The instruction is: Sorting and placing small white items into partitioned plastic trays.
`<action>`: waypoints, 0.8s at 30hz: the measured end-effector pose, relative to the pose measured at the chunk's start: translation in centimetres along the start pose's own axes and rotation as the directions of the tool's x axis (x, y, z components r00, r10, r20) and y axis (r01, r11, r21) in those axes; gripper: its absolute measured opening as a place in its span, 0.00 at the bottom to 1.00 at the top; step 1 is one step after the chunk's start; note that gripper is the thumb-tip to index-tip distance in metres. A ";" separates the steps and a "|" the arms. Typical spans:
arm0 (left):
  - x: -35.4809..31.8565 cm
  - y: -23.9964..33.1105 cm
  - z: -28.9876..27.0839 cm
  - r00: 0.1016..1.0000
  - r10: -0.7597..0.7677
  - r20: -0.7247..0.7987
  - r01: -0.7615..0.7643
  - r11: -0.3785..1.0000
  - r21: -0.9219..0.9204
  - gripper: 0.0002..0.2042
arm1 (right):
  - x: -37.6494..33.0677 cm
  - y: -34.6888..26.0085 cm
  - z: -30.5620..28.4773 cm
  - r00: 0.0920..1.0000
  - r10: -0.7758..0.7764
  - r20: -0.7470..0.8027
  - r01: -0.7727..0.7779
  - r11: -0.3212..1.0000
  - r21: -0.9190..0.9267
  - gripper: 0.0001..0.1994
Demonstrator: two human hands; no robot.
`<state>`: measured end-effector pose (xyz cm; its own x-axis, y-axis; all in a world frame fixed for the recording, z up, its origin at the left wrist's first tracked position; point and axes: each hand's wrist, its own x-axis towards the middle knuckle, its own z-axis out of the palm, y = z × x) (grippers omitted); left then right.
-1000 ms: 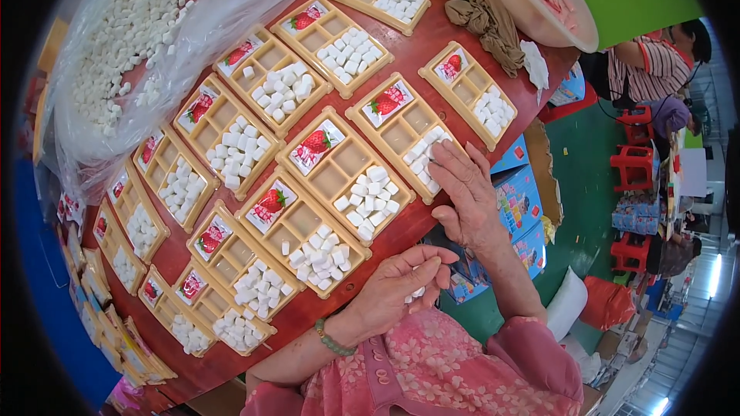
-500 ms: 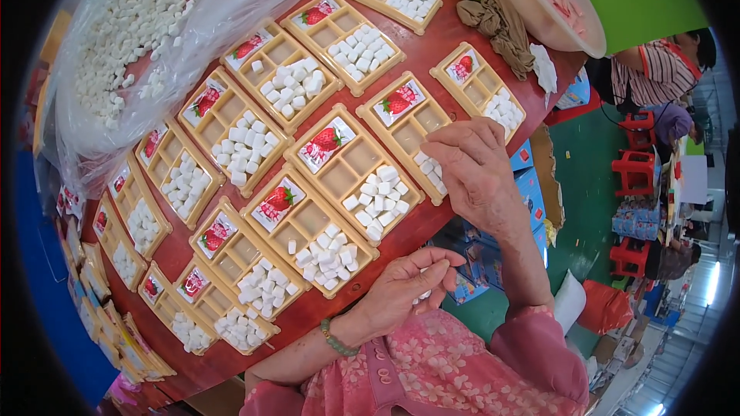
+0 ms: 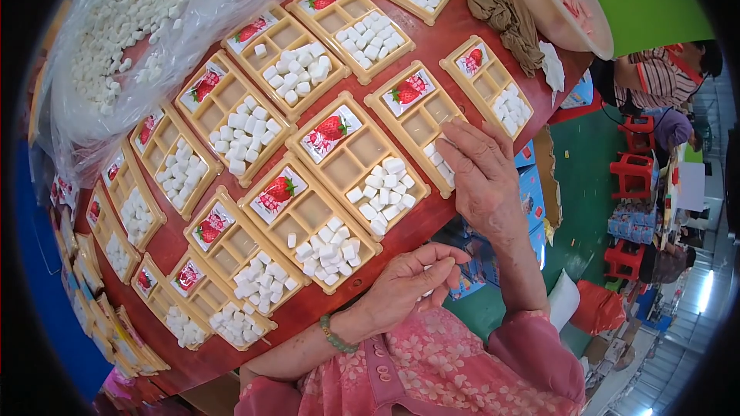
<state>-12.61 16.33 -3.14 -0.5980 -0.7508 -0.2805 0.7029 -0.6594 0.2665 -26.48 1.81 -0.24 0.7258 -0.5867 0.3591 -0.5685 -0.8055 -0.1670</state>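
Observation:
My right hand point(image 3: 484, 177) reaches over a beige compartment tray point(image 3: 414, 125) with a strawberry-printed packet point(image 3: 408, 92) in its end section. The fingers are outstretched above white marshmallows point(image 3: 439, 163) in that tray, partly covering them. Near the table's front edge, my left hand point(image 3: 405, 281) is curled, palm up, around a few small marshmallows point(image 3: 426, 291), mostly hidden by the fingers. Just beyond it stands another tray whose large section holds a heap of marshmallows point(image 3: 383, 196), with a strawberry packet point(image 3: 331, 135) at its other end.
More filled trays point(image 3: 271, 233) stand in rows on the red table point(image 3: 361, 273). A clear plastic bag point(image 3: 139, 38) of marshmallows lies at the far left. At the far right are a bowl point(image 3: 597, 27) of pink pieces and a brown cloth point(image 3: 509, 27). Trays are stacked at the left edge.
The fingers of my right hand have straightened and lifted slightly from the marshmallows in the tray. My left hand keeps its curled hold. The whole view has shifted slightly.

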 end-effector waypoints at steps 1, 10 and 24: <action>0.0 -0.1 -0.1 1.000 0.007 0.008 -0.007 1.000 -0.001 0.15 | 0.0 0.0 0.0 1.000 0.014 0.010 -0.014 1.000 -0.009 0.19; 0.0 0.1 -0.1 1.000 -0.009 0.000 0.009 1.000 0.008 0.15 | 0.0 -0.6 -0.7 0.994 0.083 0.075 -0.084 0.996 0.008 0.20; -0.1 0.1 0.2 1.000 0.000 -0.003 0.000 1.000 0.006 0.15 | -0.9 -0.8 -0.3 0.973 0.054 0.226 -0.054 0.999 -0.006 0.32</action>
<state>-12.55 16.34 -2.93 -0.5969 -0.7506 -0.2832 0.7004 -0.6597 0.2724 -26.78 2.98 -0.15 0.7629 -0.6326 0.1332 -0.6089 -0.7724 -0.1805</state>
